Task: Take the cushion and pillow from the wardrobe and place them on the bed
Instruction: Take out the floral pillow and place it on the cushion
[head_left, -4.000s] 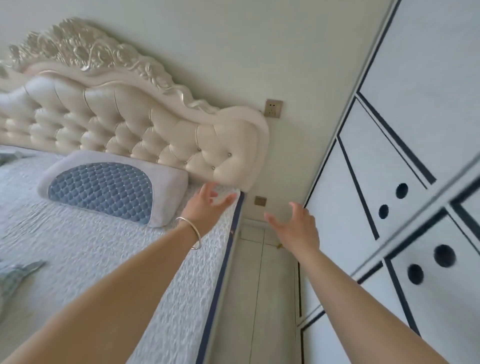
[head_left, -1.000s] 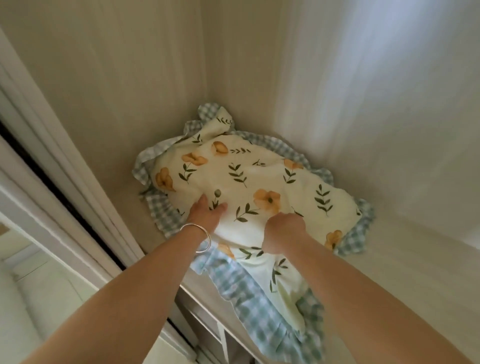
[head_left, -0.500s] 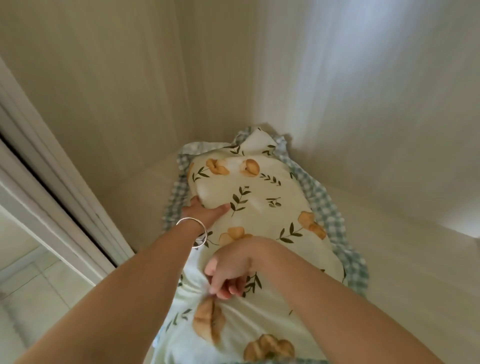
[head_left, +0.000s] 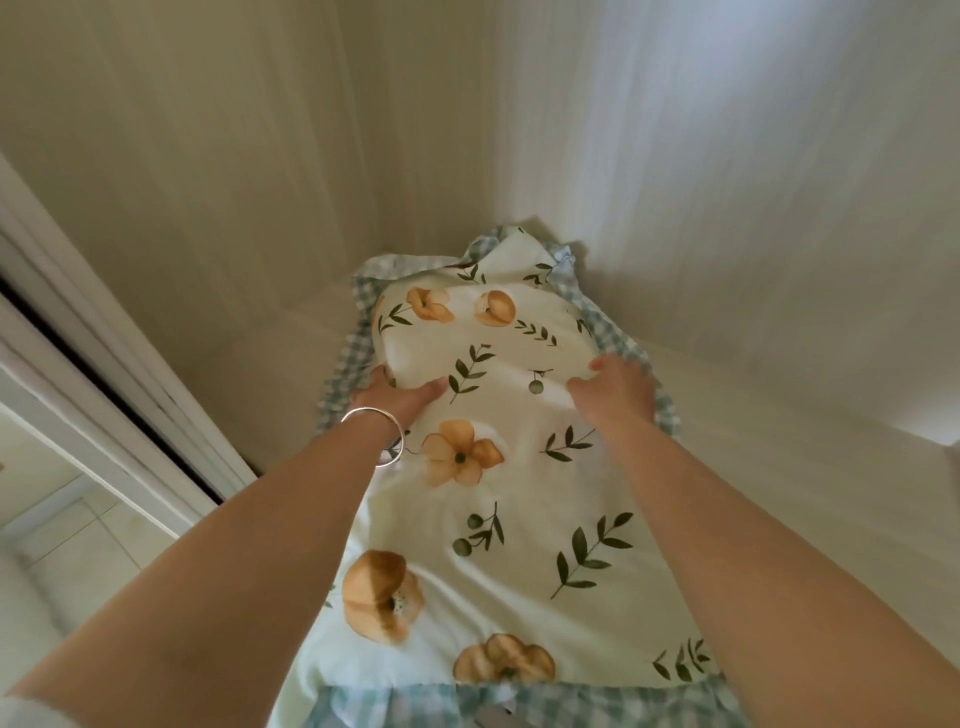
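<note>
Pulling the pillow (head_left: 498, 467) out of the wardrobe (head_left: 727, 182) is the step in hand, judged from the layout.

Nearest the camera: the pillow's gingham-frilled near edge fills the bottom of the view and seems to hang past the shelf (head_left: 779, 467) lip, though the lip itself is hidden under the fabric. Floral cover, cream ground, orange flowers, green sprigs.

Mid-range: both forearms run up either side of the pillow. A bangle (head_left: 376, 434) sits on the left wrist.

Grip, left hand (head_left: 397, 397): thumb lies on top of the cover, fingers tucked under the left side of the stuffed bulge. It holds the pillow, clamped between thumb and fingers.

Grip, right hand (head_left: 615, 392): fingers curl over the right side of the bulge and dig into the fabric, which puckers there. Also gripping.

Position relative to grip: the hands hold the pillow about two thirds of the way back, on opposite sides. Most of its length lies between the hands and the body; only the plump far end lies beyond them.

Farthest: the far frill touches or nearly touches the back corner of the wardrobe.

Method notes: draw both hands back evenly; grip the filling, not just the loose cover, or the case may slide; support the sagging near end once free.

Cushion: not in view.
</note>
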